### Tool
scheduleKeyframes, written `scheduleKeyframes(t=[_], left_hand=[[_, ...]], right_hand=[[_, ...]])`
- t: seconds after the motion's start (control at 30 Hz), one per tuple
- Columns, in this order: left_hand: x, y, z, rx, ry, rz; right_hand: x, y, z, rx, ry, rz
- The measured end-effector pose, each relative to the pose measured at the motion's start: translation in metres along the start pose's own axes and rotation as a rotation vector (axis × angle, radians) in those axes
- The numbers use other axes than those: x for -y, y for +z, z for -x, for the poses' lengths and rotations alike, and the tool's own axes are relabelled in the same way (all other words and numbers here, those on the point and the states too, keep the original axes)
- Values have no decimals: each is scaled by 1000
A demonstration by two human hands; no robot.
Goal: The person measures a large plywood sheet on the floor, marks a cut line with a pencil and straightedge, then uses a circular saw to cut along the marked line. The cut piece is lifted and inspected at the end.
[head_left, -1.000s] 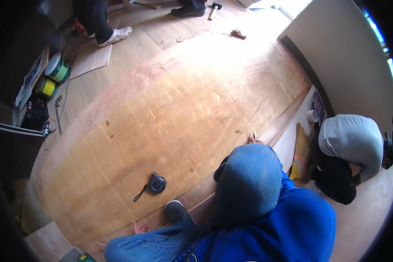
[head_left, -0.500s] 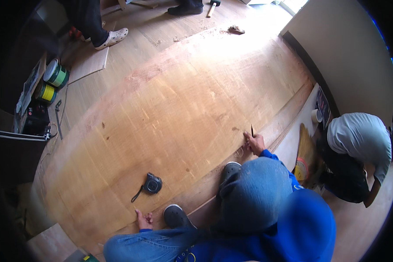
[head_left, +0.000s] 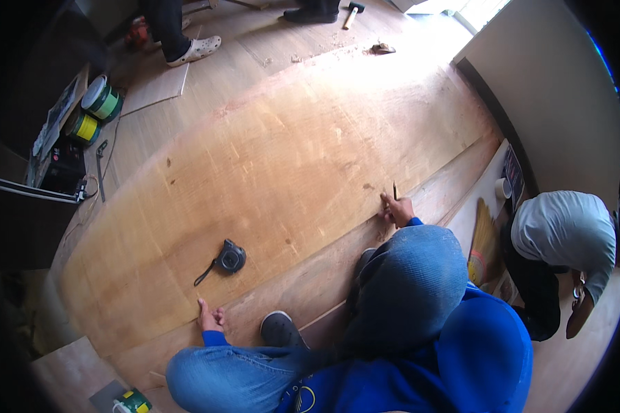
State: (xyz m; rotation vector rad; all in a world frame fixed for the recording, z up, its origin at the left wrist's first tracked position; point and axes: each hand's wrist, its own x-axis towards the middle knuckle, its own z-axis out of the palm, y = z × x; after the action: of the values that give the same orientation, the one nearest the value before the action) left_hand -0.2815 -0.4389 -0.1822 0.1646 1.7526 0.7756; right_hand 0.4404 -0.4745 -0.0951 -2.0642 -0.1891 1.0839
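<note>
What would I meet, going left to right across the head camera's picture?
Yellow-banded bucket, left hand, grey shoe, right hand holding a pencil-like stick, straw broom, crouching person.

Smooth-looking, grained wooden sheet (head_left: 275, 189)

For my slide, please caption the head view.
Wooden panel with tape measure; left hand at its edge, right hand holding pencil.

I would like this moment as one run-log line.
left hand: at wooden sheet edge, no tool visible | right hand: holds slim dark tool, same edge | tape measure: on sheet, nearer left hand
</note>
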Motion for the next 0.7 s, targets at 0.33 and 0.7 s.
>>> scheduleKeyframes(t=[0.33, 0.7], left_hand=[[-23, -23, -1, 166, -142, -113], [-40, -26, 6, 140, -144, -115]], right_hand=[[5, 2, 24, -28, -98, 91], [14, -6, 31, 23, -22, 117]])
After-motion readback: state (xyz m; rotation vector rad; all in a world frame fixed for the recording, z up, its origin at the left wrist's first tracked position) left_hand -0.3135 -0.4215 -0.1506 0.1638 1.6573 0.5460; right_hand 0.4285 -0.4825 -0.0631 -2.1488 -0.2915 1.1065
